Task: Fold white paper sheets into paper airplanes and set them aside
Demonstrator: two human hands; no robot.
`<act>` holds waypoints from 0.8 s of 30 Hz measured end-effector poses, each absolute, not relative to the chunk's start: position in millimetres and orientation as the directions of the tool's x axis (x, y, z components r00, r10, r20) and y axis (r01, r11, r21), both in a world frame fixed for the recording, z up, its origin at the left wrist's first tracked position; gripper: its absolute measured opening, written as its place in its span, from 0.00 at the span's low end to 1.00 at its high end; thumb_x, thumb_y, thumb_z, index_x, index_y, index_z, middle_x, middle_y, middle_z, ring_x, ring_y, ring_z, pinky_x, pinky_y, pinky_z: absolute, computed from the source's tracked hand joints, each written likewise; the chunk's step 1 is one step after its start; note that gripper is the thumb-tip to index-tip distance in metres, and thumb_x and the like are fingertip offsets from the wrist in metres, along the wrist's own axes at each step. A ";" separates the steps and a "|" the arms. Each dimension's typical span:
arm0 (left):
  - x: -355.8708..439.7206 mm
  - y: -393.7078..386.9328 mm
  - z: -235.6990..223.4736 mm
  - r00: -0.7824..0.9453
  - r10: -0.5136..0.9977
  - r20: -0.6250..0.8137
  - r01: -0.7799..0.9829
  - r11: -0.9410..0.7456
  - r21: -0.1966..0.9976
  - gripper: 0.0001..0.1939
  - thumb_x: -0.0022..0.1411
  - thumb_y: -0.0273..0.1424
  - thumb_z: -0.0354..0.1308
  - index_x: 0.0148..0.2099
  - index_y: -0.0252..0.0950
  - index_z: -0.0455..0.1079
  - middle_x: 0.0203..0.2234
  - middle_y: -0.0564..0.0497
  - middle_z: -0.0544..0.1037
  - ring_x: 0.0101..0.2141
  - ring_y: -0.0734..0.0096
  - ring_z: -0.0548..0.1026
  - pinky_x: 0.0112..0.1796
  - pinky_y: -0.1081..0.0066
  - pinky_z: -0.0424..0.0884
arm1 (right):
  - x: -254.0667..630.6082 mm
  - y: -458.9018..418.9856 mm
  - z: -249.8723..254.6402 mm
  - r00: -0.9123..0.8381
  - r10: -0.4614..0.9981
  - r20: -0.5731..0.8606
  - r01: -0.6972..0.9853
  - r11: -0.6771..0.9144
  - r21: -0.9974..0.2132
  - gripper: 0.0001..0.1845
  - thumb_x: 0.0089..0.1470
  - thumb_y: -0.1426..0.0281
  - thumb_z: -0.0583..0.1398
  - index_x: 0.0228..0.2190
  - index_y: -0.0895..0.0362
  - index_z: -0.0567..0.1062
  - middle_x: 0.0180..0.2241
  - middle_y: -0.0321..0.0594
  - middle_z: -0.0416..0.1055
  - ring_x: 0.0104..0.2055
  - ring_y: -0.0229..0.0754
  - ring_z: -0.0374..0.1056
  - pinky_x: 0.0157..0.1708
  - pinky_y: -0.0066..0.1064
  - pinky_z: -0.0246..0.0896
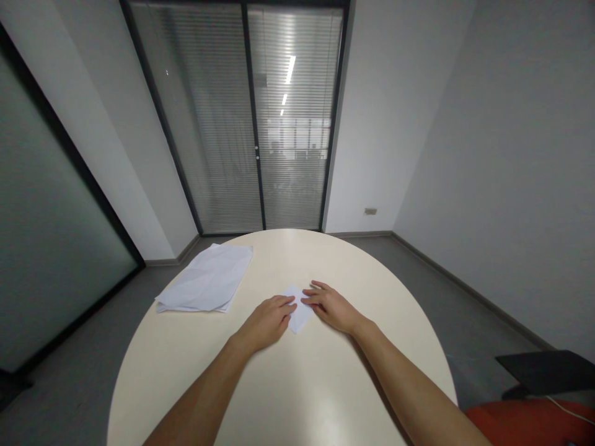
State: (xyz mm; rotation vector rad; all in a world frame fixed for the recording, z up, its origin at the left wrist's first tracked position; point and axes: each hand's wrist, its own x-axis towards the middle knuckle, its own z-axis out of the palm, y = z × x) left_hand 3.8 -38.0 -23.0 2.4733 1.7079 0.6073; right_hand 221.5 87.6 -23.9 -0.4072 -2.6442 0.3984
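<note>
A small piece of folded white paper (300, 317) lies on the pale round table (344, 263), one corner pointing towards me. My left hand (268, 321) rests at its left side, fingers stretched out over the paper's edge and partly covering it. From the right, my right hand (332, 306) touches the paper with its fingertips, the fingers spread apart. Neither hand is closed around anything. The two hands hide parts of the paper's left and right edges.
A stack of larger white paper sheets (209, 279) lies at the table's left edge. Beyond the table stands a glass door with blinds (297, 179). A red chair seat (520, 424) with a black part (551, 371) above it is at the lower right.
</note>
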 end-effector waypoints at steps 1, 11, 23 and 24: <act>3.7 -38.3 -22.2 0.305 0.913 0.271 0.883 -0.378 0.280 0.21 0.68 0.27 0.50 0.60 0.41 0.70 0.60 0.48 0.72 0.59 0.61 0.68 0.60 0.58 0.64 | 221.4 87.7 -23.7 -0.863 0.332 0.380 0.208 0.921 -0.331 0.20 0.61 0.77 0.54 0.50 0.52 0.79 0.56 0.45 0.73 0.62 0.48 0.64 0.65 0.52 0.53; -3.9 -45.9 -9.5 0.315 0.945 0.093 0.876 -0.327 0.355 0.32 0.62 0.46 0.61 0.65 0.40 0.66 0.65 0.45 0.64 0.65 0.55 0.61 0.64 0.58 0.58 | 219.0 86.5 -25.8 -0.879 0.334 0.339 0.200 0.905 -0.375 0.21 0.55 0.80 0.57 0.45 0.52 0.82 0.52 0.42 0.76 0.58 0.48 0.68 0.58 0.42 0.64; -4.2 -42.2 -16.1 0.298 0.942 0.156 0.872 -0.335 0.357 0.31 0.63 0.45 0.62 0.64 0.40 0.67 0.64 0.44 0.67 0.64 0.56 0.63 0.63 0.59 0.60 | 226.5 78.3 -12.2 -0.878 0.352 0.324 0.220 0.898 -0.381 0.19 0.55 0.75 0.59 0.46 0.54 0.82 0.51 0.44 0.77 0.53 0.48 0.71 0.53 0.40 0.66; -5.0 -42.0 -15.7 0.294 0.943 0.158 0.869 -0.332 0.366 0.31 0.62 0.45 0.62 0.64 0.40 0.67 0.63 0.45 0.68 0.64 0.56 0.64 0.62 0.59 0.61 | 227.4 79.3 -13.0 -0.879 0.351 0.322 0.217 0.897 -0.385 0.19 0.55 0.74 0.59 0.46 0.53 0.82 0.51 0.44 0.77 0.53 0.48 0.71 0.54 0.40 0.66</act>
